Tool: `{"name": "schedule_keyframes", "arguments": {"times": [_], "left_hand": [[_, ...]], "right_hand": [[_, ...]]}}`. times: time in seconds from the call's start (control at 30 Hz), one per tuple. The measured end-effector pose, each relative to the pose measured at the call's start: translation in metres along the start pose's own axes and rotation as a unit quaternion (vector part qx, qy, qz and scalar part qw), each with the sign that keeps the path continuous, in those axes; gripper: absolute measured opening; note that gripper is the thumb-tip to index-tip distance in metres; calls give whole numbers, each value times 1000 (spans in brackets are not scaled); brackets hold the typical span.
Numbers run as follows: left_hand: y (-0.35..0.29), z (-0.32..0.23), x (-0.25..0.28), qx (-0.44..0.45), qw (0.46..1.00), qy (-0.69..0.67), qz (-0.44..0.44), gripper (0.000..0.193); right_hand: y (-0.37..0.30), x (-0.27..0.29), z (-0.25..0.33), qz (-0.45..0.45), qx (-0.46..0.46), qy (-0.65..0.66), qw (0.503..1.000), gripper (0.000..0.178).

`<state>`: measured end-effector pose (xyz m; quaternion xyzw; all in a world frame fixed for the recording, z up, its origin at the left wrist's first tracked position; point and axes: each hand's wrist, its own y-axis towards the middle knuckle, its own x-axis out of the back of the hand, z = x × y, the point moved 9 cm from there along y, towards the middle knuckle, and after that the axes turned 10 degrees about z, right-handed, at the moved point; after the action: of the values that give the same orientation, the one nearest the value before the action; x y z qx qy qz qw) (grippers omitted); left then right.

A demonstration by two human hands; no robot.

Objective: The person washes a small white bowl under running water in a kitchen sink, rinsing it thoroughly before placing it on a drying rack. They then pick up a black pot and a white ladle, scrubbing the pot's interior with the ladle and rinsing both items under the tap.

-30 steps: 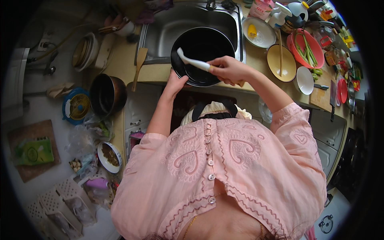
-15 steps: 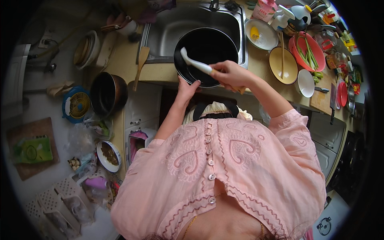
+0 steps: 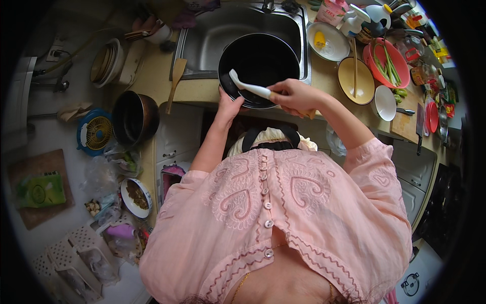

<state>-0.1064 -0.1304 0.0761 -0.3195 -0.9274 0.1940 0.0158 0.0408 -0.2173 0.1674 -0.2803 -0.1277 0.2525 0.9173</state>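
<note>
White-necked with a tan handle, the slender curved brush (image 3: 253, 90) is clasped in the right hand (image 3: 296, 97), its head within the deep, round black pot (image 3: 268, 55). The left hand (image 3: 229, 107) is clamped on the pot's near-left rim. The pot is at the front of the rectangular stainless-steel sink (image 3: 202, 45), its interior too dark to read. Rightward on the beige worktop (image 3: 322, 76), a round yellow bowl (image 3: 347, 76) carries a long wooden utensil (image 3: 355, 65), a pink plastic basin (image 3: 403, 66) green stalks (image 3: 390, 63), a shallow white dish (image 3: 335, 48) a yellow object (image 3: 319, 39).

Too small to read reliably, though printed on the pink container (image 3: 333, 12) and green packet (image 3: 41, 192).
</note>
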Motion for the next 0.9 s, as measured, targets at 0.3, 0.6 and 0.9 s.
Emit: {"name": "schedule_keyframes", "arguments": {"times": [0.3, 0.6, 0.9], "left_hand": [[10, 9, 17, -77, 995, 50, -25, 68], [-8, 23, -30, 57, 995, -76, 9, 64], [12, 10, -7, -111, 988, 97, -45, 70]], "right_hand": [[17, 5, -28, 42, -44, -100, 993, 35], [27, 6, -34, -2, -21, 35, 999, 31], [9, 16, -8, -71, 20, 99, 992, 39]]}}
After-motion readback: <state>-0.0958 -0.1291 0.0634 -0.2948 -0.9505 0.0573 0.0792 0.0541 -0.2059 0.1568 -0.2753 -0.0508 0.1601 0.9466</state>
